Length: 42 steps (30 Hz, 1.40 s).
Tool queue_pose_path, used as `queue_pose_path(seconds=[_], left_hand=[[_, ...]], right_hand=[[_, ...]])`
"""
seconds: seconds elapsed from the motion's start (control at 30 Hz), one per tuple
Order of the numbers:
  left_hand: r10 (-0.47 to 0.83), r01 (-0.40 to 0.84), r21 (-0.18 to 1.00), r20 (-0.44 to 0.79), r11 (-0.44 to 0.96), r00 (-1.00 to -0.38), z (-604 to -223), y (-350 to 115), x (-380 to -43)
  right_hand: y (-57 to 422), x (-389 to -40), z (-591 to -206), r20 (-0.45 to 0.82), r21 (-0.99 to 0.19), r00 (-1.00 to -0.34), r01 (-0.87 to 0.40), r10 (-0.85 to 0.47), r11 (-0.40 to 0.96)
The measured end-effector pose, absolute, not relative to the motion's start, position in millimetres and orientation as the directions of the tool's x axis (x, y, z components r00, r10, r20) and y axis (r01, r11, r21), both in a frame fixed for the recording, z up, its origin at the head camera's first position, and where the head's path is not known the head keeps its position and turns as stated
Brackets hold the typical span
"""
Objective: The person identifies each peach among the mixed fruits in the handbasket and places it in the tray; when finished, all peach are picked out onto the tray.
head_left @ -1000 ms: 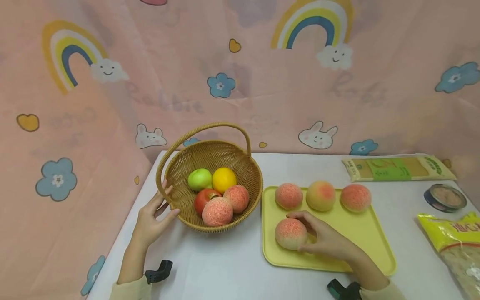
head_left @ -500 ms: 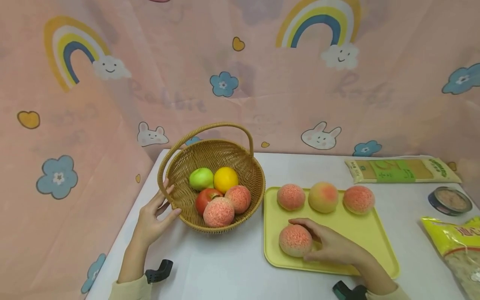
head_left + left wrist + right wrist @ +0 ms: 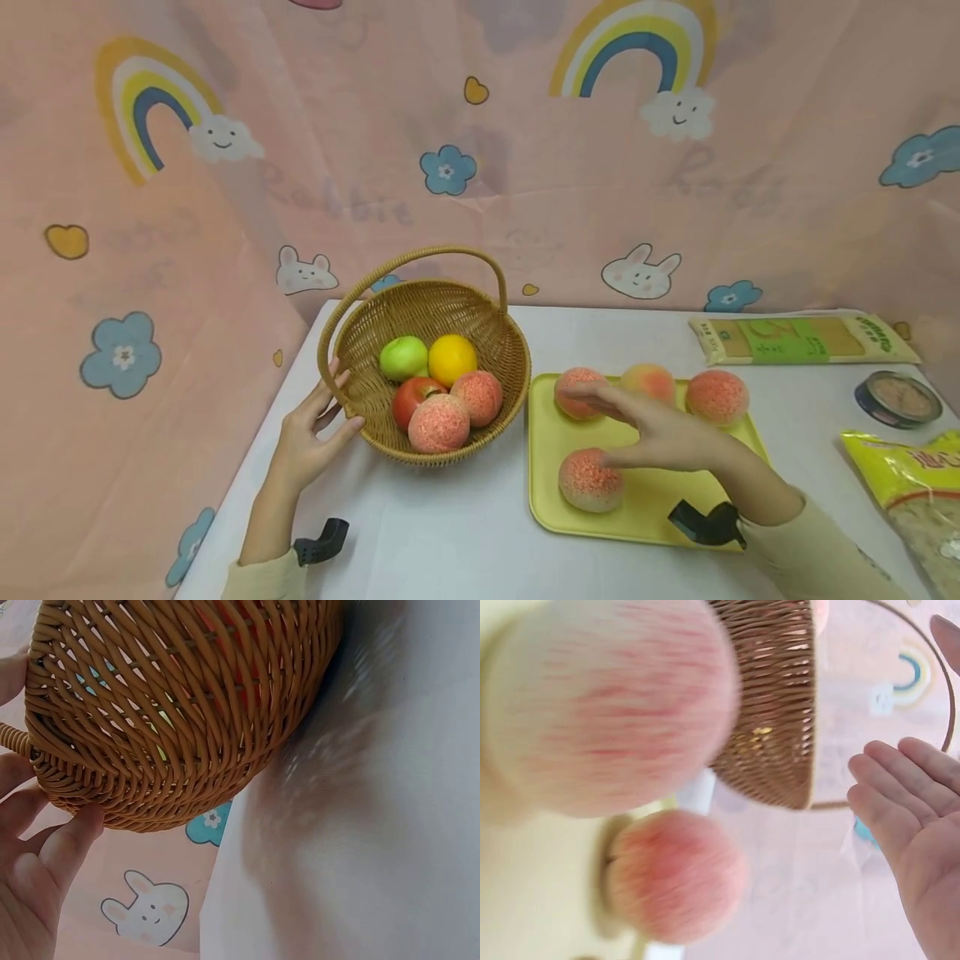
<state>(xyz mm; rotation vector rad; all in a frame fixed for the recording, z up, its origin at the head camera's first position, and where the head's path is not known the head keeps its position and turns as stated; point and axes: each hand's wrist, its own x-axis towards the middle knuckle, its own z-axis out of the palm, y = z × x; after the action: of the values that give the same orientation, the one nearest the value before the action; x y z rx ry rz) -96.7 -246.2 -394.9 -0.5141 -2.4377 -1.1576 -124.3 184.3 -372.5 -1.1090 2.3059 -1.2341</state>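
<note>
My left hand [image 3: 307, 446] grips the left rim of a wicker basket [image 3: 431, 304] by the foot of its handle, thumb in front and fingers behind. The left wrist view shows fingertips against the basket's woven side [image 3: 187, 712]. In the basket lie a green apple [image 3: 403, 358], an orange [image 3: 452, 358], a red apple [image 3: 414, 398] and two peaches [image 3: 438, 423]. Over the yellow tray [image 3: 543, 508], my right hand [image 3: 667, 433] hangs with fingers extended, holding nothing. A peach [image 3: 591, 482] sits below it, near the tray's front left corner.
Along the tray's back stand three more peaches [image 3: 717, 398], two partly covered by the right hand. To the right lie a noodle packet [image 3: 802, 339], a round tin [image 3: 897, 398] and a yellow-topped clear bag [image 3: 918, 483]. A pink patterned cloth [image 3: 510, 167] hangs behind the table.
My right hand has let go of the front peach and risen up and away from it, leaving it on the tray. The left hand stays on the basket.
</note>
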Motion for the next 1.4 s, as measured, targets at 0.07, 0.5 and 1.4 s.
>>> queue_pose_path(seconds=[0.07, 0.5, 1.4], left_hand=[[0.151, 0.465, 0.657, 0.477, 0.593, -0.866, -396, -246, -97], [0.142, 0.438, 0.669, 0.450, 0.600, -0.882, -393, -246, -97], [0.146, 0.440, 0.669, 0.449, 0.600, -0.881, -392, -246, -97]], right_hand=[[176, -131, -363, 0.079, -0.797, -0.648, -0.498, -0.758, 0.343], [114, -170, -334, 0.073, -0.797, -0.497, -0.550, -0.865, 0.249], [20, -190, -351, -0.183, -0.632, -0.292, -0.696, -0.939, 0.339]])
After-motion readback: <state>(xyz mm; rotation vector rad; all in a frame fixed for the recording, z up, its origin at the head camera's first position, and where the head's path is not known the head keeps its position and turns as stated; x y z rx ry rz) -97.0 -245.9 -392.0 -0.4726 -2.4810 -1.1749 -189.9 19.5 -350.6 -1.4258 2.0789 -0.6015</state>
